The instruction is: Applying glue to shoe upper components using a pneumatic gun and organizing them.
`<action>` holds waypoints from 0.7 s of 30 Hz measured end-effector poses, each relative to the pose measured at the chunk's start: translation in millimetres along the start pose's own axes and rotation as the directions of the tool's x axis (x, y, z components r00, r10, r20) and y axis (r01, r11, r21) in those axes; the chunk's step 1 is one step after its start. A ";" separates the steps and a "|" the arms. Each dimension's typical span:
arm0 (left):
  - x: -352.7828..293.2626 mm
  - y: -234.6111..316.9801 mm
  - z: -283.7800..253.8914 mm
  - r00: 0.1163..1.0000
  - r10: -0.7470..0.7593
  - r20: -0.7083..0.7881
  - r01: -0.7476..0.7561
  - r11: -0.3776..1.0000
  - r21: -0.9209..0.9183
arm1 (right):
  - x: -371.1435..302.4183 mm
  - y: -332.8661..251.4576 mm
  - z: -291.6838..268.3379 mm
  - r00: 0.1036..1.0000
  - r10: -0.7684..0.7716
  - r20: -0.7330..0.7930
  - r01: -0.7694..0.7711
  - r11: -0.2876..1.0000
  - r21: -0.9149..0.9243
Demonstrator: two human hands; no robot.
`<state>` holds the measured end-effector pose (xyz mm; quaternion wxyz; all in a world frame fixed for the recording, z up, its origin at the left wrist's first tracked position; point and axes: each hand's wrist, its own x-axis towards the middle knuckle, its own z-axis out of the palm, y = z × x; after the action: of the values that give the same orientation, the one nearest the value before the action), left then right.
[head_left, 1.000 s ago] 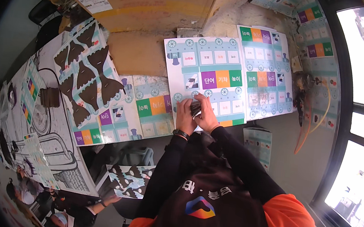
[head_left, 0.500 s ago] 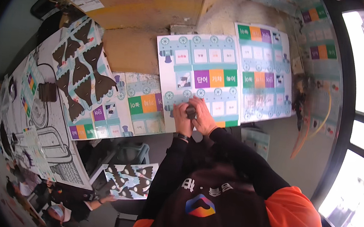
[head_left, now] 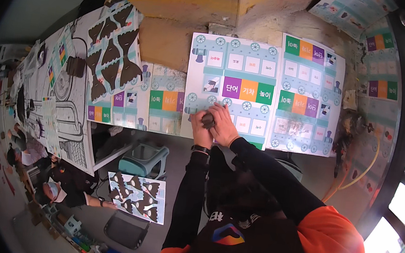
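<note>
Both my hands meet over the lower left part of a large printed sheet (head_left: 251, 72). This white and teal sheet carries pictures of wheels and purple, orange and green blocks. My left hand (head_left: 201, 128) has its fingers closed round a small dark brown lump (head_left: 207, 121), whose kind I cannot make out. From the right, my right hand (head_left: 224, 125) curls against the same lump, fingers pressed together and reaching over the sheet. The palms hide the lump's underside. A second sheet (head_left: 308, 96) of the same print, with a dark smudge, lies directly to the right.
Brown cardboard (head_left: 192, 0) stands behind the sheets. Dark die-cut pieces on a teal sheet (head_left: 113, 51) lie at left, beside a line-drawn board (head_left: 63, 120). A co-worker (head_left: 68, 186) holds a similar sheet (head_left: 138, 196) near a teal stool (head_left: 143, 160). Cables (head_left: 365, 170) hang at right.
My view has turned, so the sheets sit further right and more of the floor shows. My hands stay together on the dark lump. The co-worker's sheet appears slightly further left.
</note>
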<state>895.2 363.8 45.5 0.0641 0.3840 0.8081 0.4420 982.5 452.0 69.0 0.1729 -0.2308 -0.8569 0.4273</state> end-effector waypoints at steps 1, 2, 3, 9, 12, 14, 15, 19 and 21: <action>-2.3 -1.3 1.9 1.000 -0.015 0.002 0.015 1.000 -0.010 | -0.9 -0.1 2.9 1.000 -0.004 0.007 0.004 1.000 0.004; -4.1 -3.0 3.8 1.000 -0.029 0.006 0.029 0.999 -0.021 | -1.4 -0.3 6.2 0.999 0.012 -0.036 -0.010 0.999 0.032; -6.0 -4.3 6.1 0.999 -0.032 0.005 0.032 0.999 -0.021 | -1.2 -0.3 9.3 0.996 0.030 -0.081 -0.025 0.998 0.060; 6.0 -25.3 10.7 0.999 -0.013 0.033 0.013 1.000 0.000 | 11.4 6.9 28.5 0.989 0.031 -0.142 -0.026 0.999 0.039; -4.6 -31.9 11.8 1.000 -0.002 0.017 0.002 1.000 -0.025 | 5.8 3.9 31.5 0.988 0.066 -0.141 -0.064 0.998 0.020; -7.6 -27.6 7.0 0.999 0.002 0.048 -0.001 1.000 -0.026 | 1.1 2.0 30.5 0.987 0.076 -0.141 -0.077 0.997 -0.001; -7.4 -25.5 3.2 0.999 0.005 0.047 -0.004 1.000 -0.028 | 1.4 0.1 30.5 0.987 0.079 -0.138 -0.079 0.997 0.006; -0.4 -11.0 -29.4 0.988 0.007 0.153 -0.022 0.995 0.099 | 9.5 -21.7 1.6 0.999 0.050 -0.003 -0.050 0.996 -0.079; 0.7 8.4 -58.5 0.969 -0.021 0.246 -0.026 0.982 0.189 | -6.1 -45.8 -34.3 0.983 0.108 0.148 -0.110 0.994 0.004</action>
<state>873.5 327.9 87.3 0.1264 0.4412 0.8320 0.3117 993.2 446.9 125.3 0.0868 -0.2439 -0.8510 0.4570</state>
